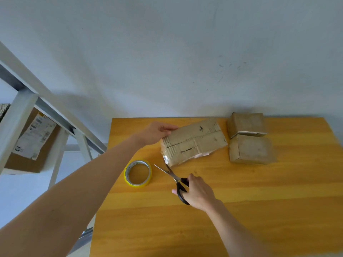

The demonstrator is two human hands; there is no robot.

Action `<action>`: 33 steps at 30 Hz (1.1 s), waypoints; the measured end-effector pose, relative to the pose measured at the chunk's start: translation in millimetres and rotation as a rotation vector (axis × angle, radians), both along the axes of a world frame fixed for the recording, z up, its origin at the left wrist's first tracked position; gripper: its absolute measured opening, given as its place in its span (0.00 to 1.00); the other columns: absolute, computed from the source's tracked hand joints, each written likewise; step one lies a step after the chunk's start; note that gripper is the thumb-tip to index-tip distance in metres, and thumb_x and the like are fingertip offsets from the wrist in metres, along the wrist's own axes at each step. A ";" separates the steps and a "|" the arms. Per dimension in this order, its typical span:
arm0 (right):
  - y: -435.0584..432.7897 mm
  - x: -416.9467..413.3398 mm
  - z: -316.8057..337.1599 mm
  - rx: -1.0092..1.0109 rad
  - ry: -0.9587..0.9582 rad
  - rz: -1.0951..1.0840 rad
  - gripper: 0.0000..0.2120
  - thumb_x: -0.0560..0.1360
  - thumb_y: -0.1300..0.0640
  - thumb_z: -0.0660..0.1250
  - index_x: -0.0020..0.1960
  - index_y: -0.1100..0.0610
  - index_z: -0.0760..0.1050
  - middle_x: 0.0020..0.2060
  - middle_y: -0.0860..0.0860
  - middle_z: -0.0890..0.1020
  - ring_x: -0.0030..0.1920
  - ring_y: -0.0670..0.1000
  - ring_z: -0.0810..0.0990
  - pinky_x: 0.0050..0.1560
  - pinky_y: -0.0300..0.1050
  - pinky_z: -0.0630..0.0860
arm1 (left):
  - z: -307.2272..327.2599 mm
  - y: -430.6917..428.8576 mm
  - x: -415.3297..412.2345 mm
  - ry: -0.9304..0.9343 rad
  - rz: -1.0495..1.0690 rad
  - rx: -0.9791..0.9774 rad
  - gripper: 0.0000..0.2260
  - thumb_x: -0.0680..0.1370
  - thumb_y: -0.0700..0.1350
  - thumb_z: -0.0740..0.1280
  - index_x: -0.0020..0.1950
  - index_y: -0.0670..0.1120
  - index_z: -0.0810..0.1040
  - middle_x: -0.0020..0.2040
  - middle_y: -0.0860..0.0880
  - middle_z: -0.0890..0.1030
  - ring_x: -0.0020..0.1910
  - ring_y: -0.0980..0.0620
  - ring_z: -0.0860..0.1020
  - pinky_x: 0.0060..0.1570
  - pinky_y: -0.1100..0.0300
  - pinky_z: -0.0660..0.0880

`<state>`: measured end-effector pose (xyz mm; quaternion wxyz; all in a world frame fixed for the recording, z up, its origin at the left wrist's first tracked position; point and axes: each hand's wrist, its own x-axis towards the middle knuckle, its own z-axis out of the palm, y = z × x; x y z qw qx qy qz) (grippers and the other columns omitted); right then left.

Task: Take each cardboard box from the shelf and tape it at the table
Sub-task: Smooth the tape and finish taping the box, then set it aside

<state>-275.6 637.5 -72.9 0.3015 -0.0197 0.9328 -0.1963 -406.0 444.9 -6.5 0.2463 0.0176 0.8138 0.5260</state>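
Observation:
A flat brown cardboard box (pixel 194 141) lies tilted on the wooden table (pixel 241 210). My left hand (pixel 157 133) grips its far left corner. My right hand (pixel 197 192) holds black-handled scissors (pixel 174 178); their blades are spread apart and reach the shiny strip of tape hanging at the box's near left corner. A roll of clear tape with a yellow core (pixel 138 173) lies flat on the table, left of the scissors.
Two smaller cardboard boxes (pixel 248 125) (pixel 252 150) sit at the back right of the table. On the left stands a white metal shelf (pixel 16 115) with a labelled cardboard box (pixel 31 141) on it. A plain wall rises behind the table.

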 end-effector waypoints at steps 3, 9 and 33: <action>8.0 7.9 -12.5 0.084 0.140 0.100 0.31 0.75 0.34 0.63 0.64 0.58 0.67 0.57 0.52 0.75 0.57 0.52 0.73 0.52 0.43 0.74 | -5.2 7.4 3.1 0.078 0.009 -0.073 0.14 0.82 0.36 0.59 0.66 0.44 0.77 0.62 0.50 0.78 0.63 0.53 0.74 0.53 0.72 0.67; 13.5 20.3 -30.0 0.181 0.211 0.171 0.27 0.77 0.38 0.61 0.66 0.58 0.64 0.61 0.51 0.71 0.61 0.53 0.69 0.61 0.44 0.68 | -21.8 39.2 58.6 0.539 0.451 -0.298 0.17 0.83 0.42 0.57 0.72 0.46 0.68 0.75 0.49 0.64 0.74 0.50 0.62 0.70 0.55 0.64; 25.9 26.2 -53.6 0.130 0.436 0.284 0.28 0.45 0.44 0.86 0.39 0.55 0.83 0.35 0.48 0.80 0.34 0.47 0.80 0.25 0.34 0.74 | -43.5 68.8 71.5 0.209 0.507 0.034 0.32 0.82 0.40 0.58 0.79 0.51 0.41 0.78 0.58 0.41 0.72 0.68 0.43 0.58 0.86 0.43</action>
